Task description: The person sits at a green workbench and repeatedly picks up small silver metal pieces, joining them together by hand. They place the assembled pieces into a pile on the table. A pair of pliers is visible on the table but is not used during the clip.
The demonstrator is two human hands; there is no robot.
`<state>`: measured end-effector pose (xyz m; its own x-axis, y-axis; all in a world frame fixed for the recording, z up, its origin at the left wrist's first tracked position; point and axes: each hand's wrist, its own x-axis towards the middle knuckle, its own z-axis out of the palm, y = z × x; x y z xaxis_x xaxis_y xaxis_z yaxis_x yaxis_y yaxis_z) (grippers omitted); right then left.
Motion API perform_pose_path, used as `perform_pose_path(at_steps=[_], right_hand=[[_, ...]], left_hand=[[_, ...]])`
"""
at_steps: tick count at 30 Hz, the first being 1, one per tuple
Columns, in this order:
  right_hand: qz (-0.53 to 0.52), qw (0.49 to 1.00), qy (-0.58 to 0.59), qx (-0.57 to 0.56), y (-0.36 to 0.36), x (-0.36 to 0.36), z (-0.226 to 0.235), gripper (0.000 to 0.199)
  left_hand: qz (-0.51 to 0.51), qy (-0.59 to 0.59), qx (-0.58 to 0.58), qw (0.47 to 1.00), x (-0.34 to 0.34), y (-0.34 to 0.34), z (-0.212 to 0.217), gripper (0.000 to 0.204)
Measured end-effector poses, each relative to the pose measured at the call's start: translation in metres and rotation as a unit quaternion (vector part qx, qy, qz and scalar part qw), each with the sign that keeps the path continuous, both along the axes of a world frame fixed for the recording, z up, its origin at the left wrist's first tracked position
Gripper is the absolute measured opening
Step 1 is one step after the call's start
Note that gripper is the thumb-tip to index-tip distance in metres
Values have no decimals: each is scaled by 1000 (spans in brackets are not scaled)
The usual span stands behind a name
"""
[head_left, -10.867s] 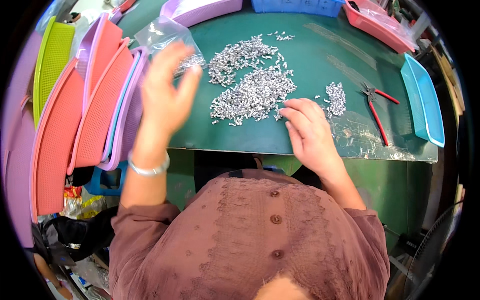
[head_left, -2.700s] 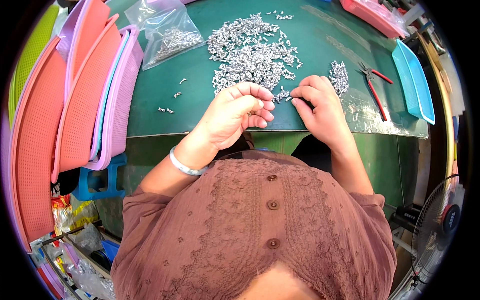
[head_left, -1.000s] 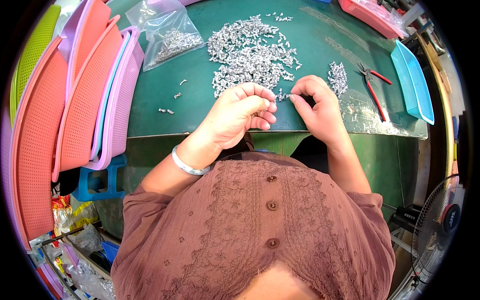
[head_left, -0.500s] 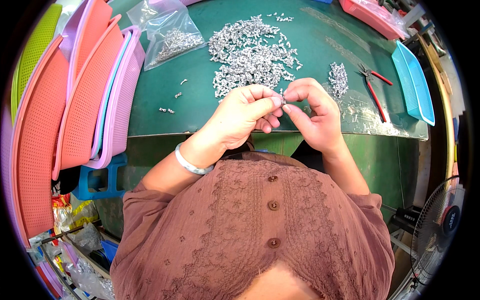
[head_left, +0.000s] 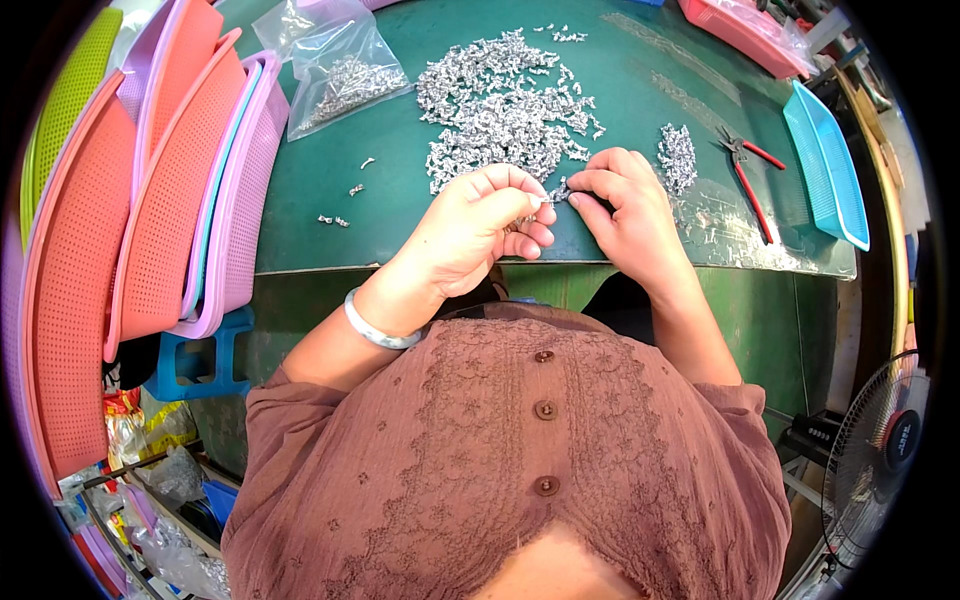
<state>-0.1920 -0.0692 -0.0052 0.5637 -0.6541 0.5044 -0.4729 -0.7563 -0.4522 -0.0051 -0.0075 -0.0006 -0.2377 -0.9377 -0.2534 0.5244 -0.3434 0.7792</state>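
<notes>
My left hand (head_left: 475,225), with a pale bangle on its wrist, is closed in a pinch just over the table's near edge. A small silver metal part (head_left: 545,204) shows at its thumb and fingertip. My right hand (head_left: 628,212) is a short way to the right, its thumb and forefinger closed at small silver pieces beside the main pile; whether it grips one is hard to make out. Beyond both hands spreads the big pile of small silver metal parts (head_left: 510,110). A smaller heap of like parts (head_left: 677,160) lies to the right of my right hand.
Red-handled pliers (head_left: 742,185) and a blue basket (head_left: 826,165) are at the right of the green table (head_left: 330,190). A clear bag of parts (head_left: 350,88) lies at the back left. Stacked plastic baskets (head_left: 185,180) crowd the left side. A fan (head_left: 880,450) stands lower right.
My hands have come apart from their shared hold on a small part. The right hand has moved slightly away and down to pieces by the pile; the left shifted slightly left.
</notes>
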Motion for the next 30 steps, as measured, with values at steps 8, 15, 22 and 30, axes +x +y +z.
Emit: perform_pose_path(at_steps=[8, 15, 22, 30], right_hand=[[10, 1000, -2, 7, -2, -1, -2, 5], [25, 1000, 4, 14, -2, -1, 0, 5], [-2, 1000, -7, 25, -11, -20, 5, 5], [-108, 986, 99, -85, -22, -41, 13, 12]], left_hand=[[8, 18, 3, 1000, 1, -1, 1, 9], [8, -16, 5, 1000, 1, 0, 1, 9], [17, -17, -1, 1000, 6, 1, -2, 13], [19, -18, 5, 1000, 5, 1, -1, 12]])
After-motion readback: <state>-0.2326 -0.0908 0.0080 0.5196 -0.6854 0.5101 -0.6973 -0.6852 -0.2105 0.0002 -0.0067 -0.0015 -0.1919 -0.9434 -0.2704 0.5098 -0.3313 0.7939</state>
